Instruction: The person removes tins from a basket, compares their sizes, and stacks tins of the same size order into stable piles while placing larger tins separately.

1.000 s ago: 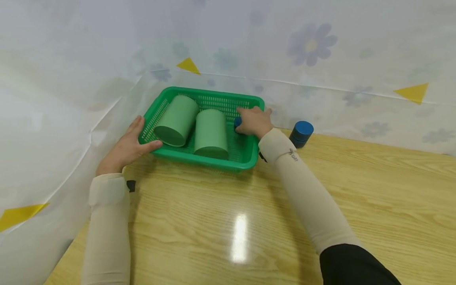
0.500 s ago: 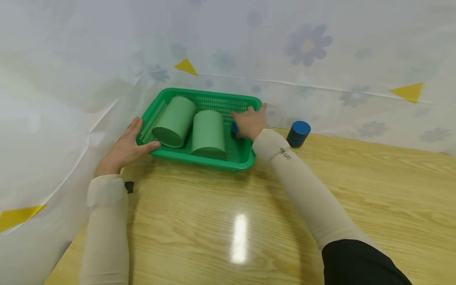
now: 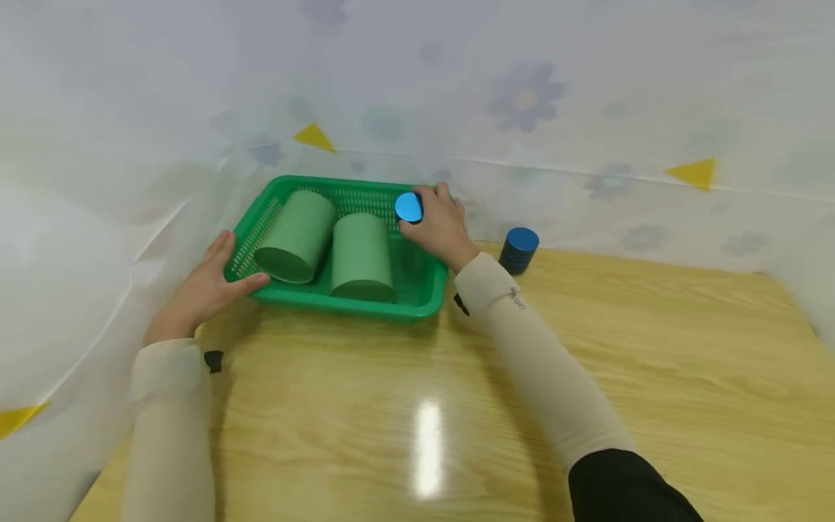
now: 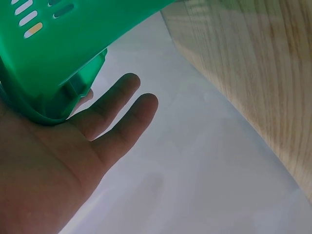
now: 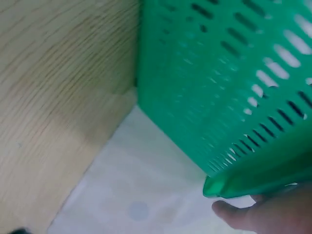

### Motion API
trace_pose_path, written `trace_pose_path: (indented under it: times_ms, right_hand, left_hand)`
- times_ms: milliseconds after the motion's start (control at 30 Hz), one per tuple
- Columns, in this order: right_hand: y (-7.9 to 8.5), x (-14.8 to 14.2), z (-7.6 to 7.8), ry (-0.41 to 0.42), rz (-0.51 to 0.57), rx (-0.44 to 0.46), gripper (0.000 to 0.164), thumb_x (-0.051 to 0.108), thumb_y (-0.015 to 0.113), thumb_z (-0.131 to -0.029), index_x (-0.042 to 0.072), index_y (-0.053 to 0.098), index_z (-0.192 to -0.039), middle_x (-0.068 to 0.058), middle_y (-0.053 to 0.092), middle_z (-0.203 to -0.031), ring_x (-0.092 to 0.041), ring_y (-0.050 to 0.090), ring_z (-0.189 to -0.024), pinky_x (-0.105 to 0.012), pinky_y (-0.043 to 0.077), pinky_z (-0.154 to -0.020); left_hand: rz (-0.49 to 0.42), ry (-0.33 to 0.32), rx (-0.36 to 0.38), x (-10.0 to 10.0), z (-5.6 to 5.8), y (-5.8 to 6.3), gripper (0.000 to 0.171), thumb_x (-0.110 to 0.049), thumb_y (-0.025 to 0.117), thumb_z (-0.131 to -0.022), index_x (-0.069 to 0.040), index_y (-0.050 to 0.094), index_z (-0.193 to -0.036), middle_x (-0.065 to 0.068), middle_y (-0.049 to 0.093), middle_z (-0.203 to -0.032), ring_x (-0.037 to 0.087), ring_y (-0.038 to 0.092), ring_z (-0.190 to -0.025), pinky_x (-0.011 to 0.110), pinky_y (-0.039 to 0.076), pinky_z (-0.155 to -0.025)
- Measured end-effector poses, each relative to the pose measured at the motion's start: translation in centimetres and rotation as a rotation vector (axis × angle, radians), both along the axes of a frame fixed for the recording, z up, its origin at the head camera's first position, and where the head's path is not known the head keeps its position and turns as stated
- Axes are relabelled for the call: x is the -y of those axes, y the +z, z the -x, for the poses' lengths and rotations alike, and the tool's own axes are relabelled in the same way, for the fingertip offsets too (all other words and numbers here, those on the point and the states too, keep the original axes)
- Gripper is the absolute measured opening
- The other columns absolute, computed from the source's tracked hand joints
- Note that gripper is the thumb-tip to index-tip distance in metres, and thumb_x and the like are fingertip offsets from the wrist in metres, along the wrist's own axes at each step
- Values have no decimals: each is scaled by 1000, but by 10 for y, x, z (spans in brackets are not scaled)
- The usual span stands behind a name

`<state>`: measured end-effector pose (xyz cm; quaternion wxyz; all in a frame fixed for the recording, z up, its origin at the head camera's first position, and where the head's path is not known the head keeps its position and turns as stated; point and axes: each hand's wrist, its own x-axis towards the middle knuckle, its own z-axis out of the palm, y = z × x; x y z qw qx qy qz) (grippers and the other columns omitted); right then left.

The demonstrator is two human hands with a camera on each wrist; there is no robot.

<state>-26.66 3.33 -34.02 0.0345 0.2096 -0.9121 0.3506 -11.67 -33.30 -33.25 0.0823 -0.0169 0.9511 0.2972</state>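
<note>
In the head view, a green plastic basket [image 3: 346, 309] with slotted walls sits at the back of the table. Two pale green cylinders lie inside, one at the left [image 3: 296, 233] and one in the middle [image 3: 361, 254]. Over the basket's right end, my right hand [image 3: 441, 226] pinches a small blue cylinder [image 3: 408, 207] between thumb and fingers, its shiny top facing up. My left hand [image 3: 198, 291] rests against the basket's left front corner, thumb at the front rim. The left wrist view shows its fingers [image 4: 124, 129] stretched out below the basket wall.
A second blue cylinder [image 3: 520, 250], dark toward its base, stands on the wooden table [image 3: 326, 406] right of the basket. A white flowered sheet [image 3: 587, 109] with yellow triangles rises behind and along the left side.
My right hand has lifted the blue cylinder from the basket's floor to about rim height. The left hand keeps its place at the basket corner; the head view has shifted slightly.
</note>
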Motion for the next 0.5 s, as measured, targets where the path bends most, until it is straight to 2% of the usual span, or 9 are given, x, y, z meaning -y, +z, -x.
trace_pose_path:
  times_ms: [133, 300, 400, 500]
  right_hand:
    - [6, -6, -10, 34, 187, 7, 65, 31, 69, -94, 11, 44, -151, -16, 41, -142, -34, 49, -125, -50, 44, -101]
    - [15, -32, -24, 74, 289, 50, 70, 30, 68, -96, 12, 38, -157, -13, 41, -153, -31, 47, -129, -48, 44, -101]
    - [17, -51, -34, 64, 353, 95, 73, 32, 67, -96, 13, 34, -159, -12, 43, -152, -29, 49, -127, -46, 42, -101]
    - [17, -69, -41, 51, 421, 95, 72, 32, 68, -96, 12, 36, -158, -13, 47, -149, -29, 50, -127, -45, 41, -103]
  left_hand:
    - [-7, 1, 4, 4, -6, 0, 107, -57, 59, -98, -13, -18, -158, 7, -26, -164, 40, -17, -149, 70, 5, -113]
    - [-17, 1, 9, 3, -7, 0, 106, -57, 59, -98, -14, -17, -159, 7, -26, -164, 42, -16, -149, 72, 5, -112]
    - [-11, 1, 10, 3, -6, 0, 106, -56, 59, -98, -14, -17, -159, 8, -26, -164, 43, -16, -149, 72, 6, -112]
    - [-11, 1, 9, 4, -6, 0, 105, -56, 58, -99, -14, -18, -158, 8, -26, -164, 43, -16, -149, 72, 5, -112]
